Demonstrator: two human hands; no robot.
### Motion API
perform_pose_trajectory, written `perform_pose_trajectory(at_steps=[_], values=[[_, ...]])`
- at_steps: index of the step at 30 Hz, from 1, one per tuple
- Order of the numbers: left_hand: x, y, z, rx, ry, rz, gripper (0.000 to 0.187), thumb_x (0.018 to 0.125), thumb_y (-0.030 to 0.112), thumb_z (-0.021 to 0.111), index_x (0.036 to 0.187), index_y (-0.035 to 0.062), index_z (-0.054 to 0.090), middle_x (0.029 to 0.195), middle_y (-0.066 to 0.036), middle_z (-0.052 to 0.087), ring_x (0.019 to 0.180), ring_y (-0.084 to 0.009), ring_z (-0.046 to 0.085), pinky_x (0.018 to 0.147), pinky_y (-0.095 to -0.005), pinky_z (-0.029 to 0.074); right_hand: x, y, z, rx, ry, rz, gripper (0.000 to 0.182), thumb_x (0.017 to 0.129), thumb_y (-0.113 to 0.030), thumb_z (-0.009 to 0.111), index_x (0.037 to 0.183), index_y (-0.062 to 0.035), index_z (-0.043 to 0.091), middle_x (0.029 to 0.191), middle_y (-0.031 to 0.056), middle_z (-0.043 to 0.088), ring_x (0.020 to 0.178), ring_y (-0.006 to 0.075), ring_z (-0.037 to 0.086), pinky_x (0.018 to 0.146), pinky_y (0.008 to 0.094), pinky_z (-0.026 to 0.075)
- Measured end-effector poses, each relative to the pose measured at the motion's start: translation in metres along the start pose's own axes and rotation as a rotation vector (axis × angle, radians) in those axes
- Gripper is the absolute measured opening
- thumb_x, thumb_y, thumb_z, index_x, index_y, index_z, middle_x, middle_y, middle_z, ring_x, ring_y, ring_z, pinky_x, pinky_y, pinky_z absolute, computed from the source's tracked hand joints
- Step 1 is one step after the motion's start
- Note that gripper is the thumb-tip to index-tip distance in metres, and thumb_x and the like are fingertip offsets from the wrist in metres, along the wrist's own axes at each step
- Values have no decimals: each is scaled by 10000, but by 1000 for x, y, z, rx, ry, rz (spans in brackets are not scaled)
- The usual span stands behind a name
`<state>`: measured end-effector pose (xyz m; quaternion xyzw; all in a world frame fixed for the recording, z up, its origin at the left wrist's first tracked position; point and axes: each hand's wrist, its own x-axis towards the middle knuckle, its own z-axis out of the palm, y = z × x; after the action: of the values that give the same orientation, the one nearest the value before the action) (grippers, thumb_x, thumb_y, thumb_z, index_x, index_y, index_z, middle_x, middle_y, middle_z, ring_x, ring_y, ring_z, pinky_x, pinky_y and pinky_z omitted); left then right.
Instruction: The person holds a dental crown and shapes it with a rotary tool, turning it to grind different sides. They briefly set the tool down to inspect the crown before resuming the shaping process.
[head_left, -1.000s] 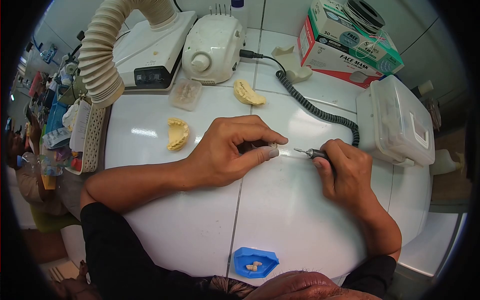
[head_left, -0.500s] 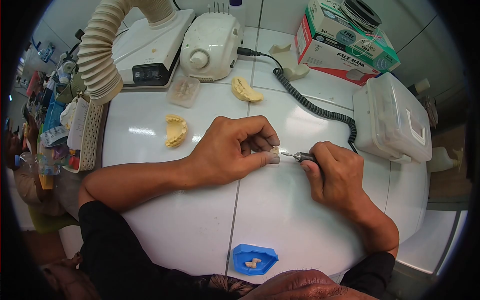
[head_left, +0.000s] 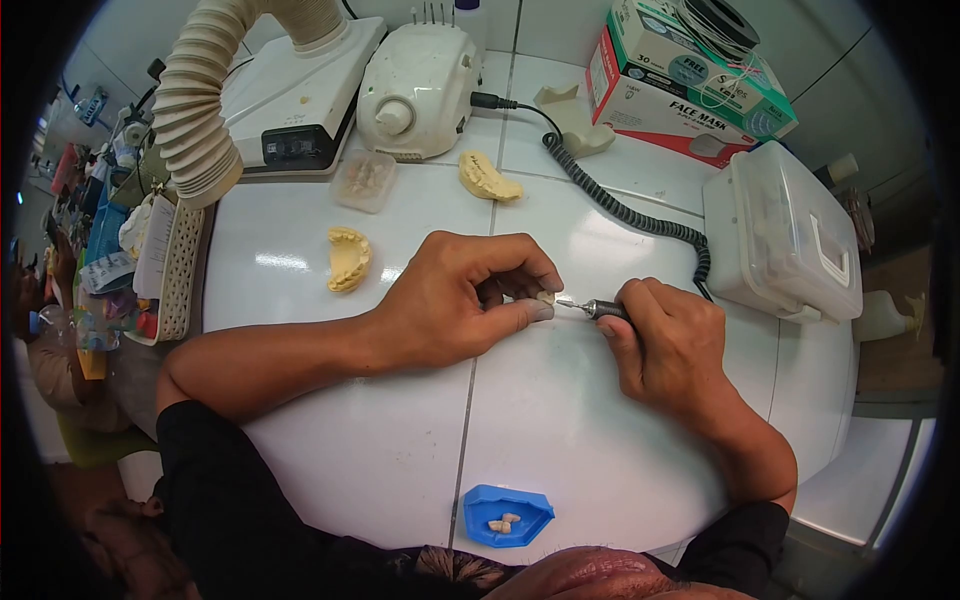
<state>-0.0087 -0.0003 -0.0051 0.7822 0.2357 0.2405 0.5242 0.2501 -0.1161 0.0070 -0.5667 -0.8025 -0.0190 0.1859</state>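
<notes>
Over the middle of the white tiled table, my left hand (head_left: pixel 445 300) pinches a small tooth-coloured dental crown (head_left: pixel 546 297) between thumb and fingertips. My right hand (head_left: pixel 675 345) is wrapped round a dark rotary handpiece (head_left: pixel 608 309), whose thin metal bur points left, its tip right at the crown. Left of my left hand lies a yellow dental cast (head_left: pixel 349 260), curved like a tooth arch. A second yellow cast (head_left: pixel 488 178) with writing on it lies beyond the hand. Near my body stands a blue tray (head_left: pixel 478 522) holding several small tooth-coloured pieces (head_left: pixel 504 523).
A white handpiece control unit (head_left: pixel 415 95) stands at the back, its coiled black cord (head_left: pixel 630 214) curving right. Beside it are a ribbed suction hose (head_left: pixel 200 120) and a clear small box (head_left: pixel 364 182). Mask boxes (head_left: pixel 665 125) and a lidded plastic case (head_left: pixel 785 235) stand right.
The bur tip has moved slightly left, from just short of the crown to right at it. The whole view has shifted very slightly; both grips are the same.
</notes>
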Motion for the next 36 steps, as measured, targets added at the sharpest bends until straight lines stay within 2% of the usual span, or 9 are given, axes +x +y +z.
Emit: perform_pose_trajectory(at_steps=[7, 16, 36], values=[[0, 3, -2, 22, -19, -20, 215, 948, 67, 853, 1149, 19, 795, 951, -64, 804, 800, -89, 709, 701, -254, 546, 0, 0, 0, 4, -1, -7, 363, 1032, -356, 769, 853, -92, 597, 694, 58, 533, 539, 259, 560, 511, 411, 416], [0, 4, -1, -4, -34, -65, 206, 955, 62, 849, 1138, -13, 790, 1002, -98, 837, 884, -118, 781, 741, -252, 599, 1, -1, 0, -17, 4, -23, 360, 1022, -352, 784, 853, -94, 598, 696, 53, 530, 548, 253, 568, 523, 402, 429], [1, 4, -2, -24, -56, -76, 197, 969, 53, 838, 1140, -28, 782, 997, -107, 833, 893, -133, 793, 769, -259, 633, 0, 1, -1, -22, -10, -20, 370, 1034, -372, 767, 854, -98, 595, 702, 49, 536, 553, 247, 574, 521, 401, 430]])
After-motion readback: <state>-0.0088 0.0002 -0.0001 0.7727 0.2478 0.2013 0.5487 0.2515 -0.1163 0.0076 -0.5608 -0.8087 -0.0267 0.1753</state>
